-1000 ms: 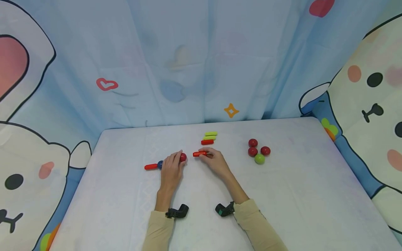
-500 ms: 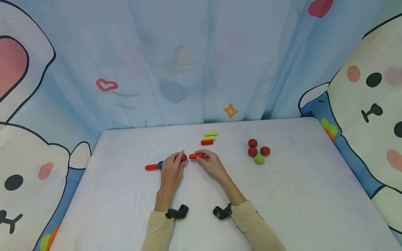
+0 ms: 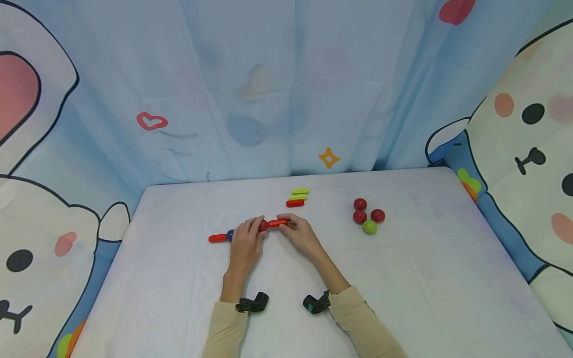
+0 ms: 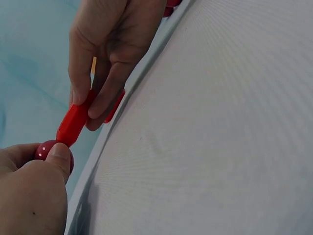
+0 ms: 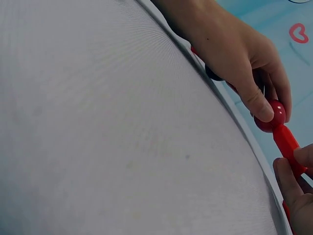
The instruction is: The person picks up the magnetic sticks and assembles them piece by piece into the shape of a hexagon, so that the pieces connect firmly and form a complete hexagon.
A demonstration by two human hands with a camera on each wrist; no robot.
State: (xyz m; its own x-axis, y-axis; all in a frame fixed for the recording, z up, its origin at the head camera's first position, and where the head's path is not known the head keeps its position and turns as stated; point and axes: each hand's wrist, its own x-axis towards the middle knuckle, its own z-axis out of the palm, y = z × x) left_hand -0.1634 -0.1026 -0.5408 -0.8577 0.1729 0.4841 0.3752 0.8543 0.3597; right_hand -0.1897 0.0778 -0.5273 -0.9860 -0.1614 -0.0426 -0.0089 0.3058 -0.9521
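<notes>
My left hand point(image 3: 243, 243) holds a dark red ball point(image 5: 275, 117) between thumb and fingers. From the other side of that hand a blue ball point(image 3: 230, 235) and a red stick point(image 3: 218, 238) stick out in line; the stretch under the palm is hidden. With thumb and fingertips, my right hand point(image 3: 304, 236) pinches a second, faceted red stick point(image 4: 73, 125). Its free end meets the dark red ball, as both wrist views show.
Two yellow-green sticks point(image 3: 300, 190) and another red stick point(image 3: 295, 203) lie beyond my right hand. To the right, three dark red balls point(image 3: 378, 215) and a green ball point(image 3: 369, 227) sit grouped on the white-covered table point(image 3: 425, 278). A blue patterned curtain point(image 3: 268, 99) hangs behind.
My right hand has moved left with the red stick, closing the gap to the dark red ball until they meet. My left hand and its pieces have barely shifted.
</notes>
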